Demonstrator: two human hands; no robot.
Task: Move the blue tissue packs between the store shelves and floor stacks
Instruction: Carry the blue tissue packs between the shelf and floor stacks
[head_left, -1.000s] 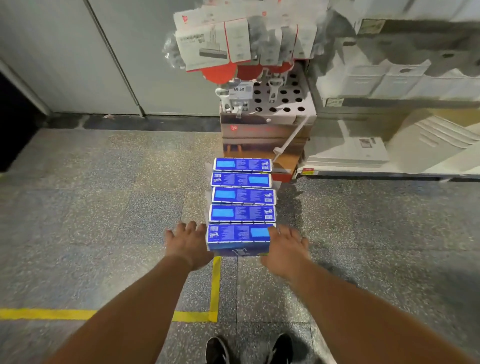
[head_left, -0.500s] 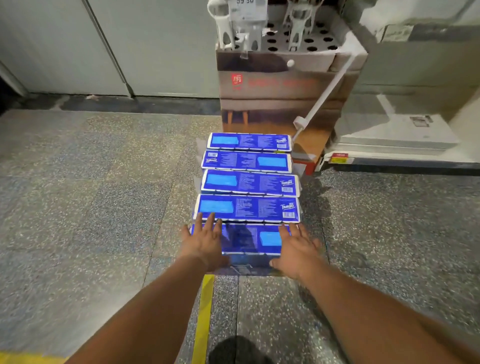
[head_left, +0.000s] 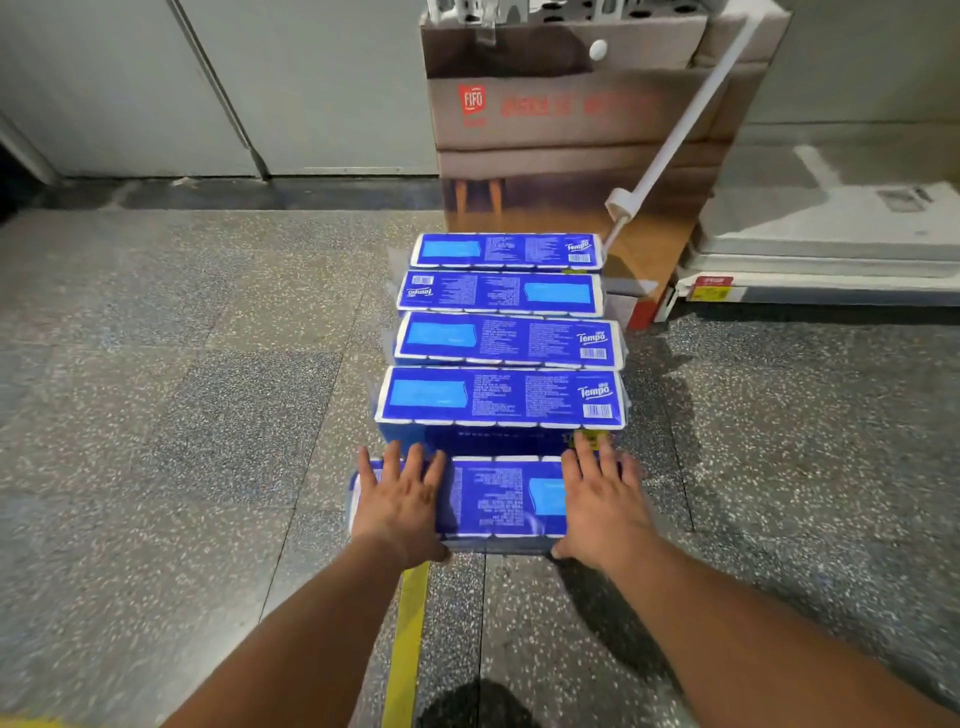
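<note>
Both hands lie flat on the nearest tissue pack, which sits on the floor at the near end of a row of blue packs. The left hand covers the pack's left end, the right hand its right end. Fingers are straight and spread, thumbs down at the near edge, so each grip is wide and presses rather than clasps. Just beyond the fingertips stands the next pack, higher, with three more past it, up to a cardboard display box.

The pack looks light and soft, paper under slick plastic wrap that will dent and may slide under flat palms. Taking it by the two short ends, fingers curled under, seems the safest hold.
</note>
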